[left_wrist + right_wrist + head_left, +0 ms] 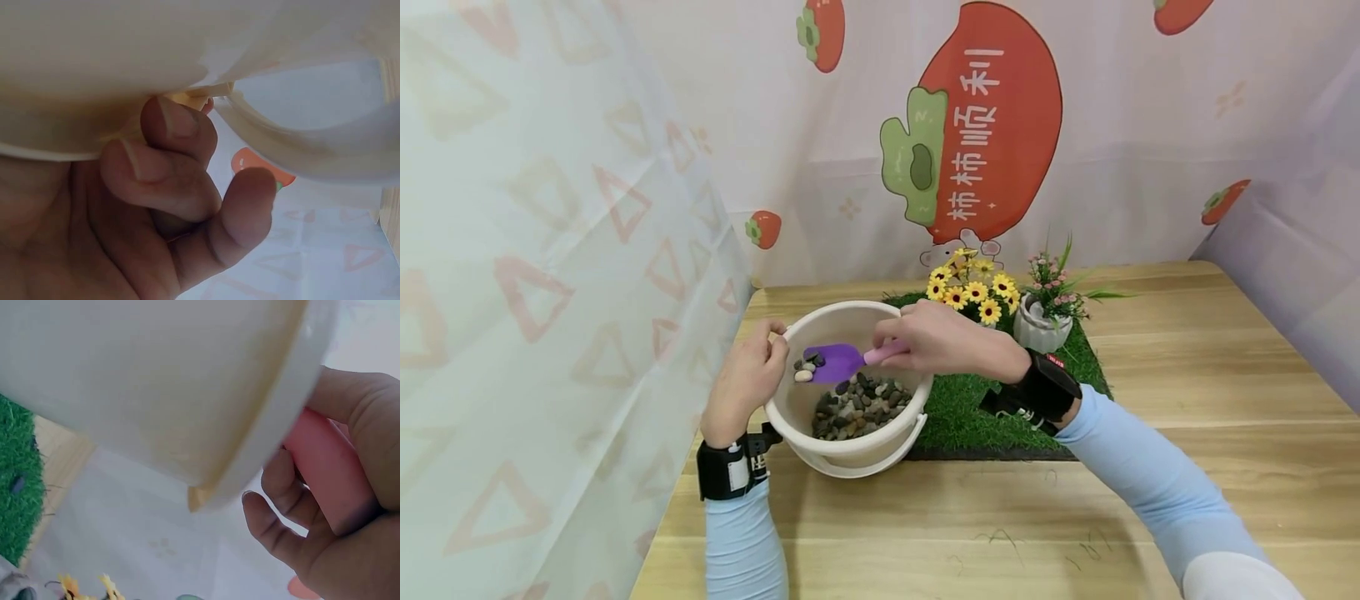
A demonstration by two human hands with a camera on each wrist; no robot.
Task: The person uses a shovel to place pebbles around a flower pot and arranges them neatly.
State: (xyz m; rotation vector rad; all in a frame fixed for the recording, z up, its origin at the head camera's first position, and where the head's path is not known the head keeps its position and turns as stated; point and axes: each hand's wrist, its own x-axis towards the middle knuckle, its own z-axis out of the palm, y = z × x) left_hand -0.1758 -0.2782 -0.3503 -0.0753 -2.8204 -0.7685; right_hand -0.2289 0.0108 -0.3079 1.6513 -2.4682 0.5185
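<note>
A white bucket (850, 321) stands on the table with a heap of small pebbles (861, 408) in its bottom. At its left rim, my left hand (748, 375) grips the edge; the left wrist view shows curled fingers (169, 178) beneath the rim. My right hand (943, 337) holds a small shovel by its pink handle (328, 469), reaching over the bucket's right rim. The shovel's purple blade (838, 363) is inside the bucket, above the heap, pointing left. Several dark and pale pebbles (808, 367) lie at its tip.
Behind and right of the bucket lies a green turf mat (970, 417). Yellow flowers (976, 292) and a white pot (1041, 329) with pink flowers stand on it. The bucket's handle (865, 471) hangs down in front. A printed curtain (842, 183) closes off the back.
</note>
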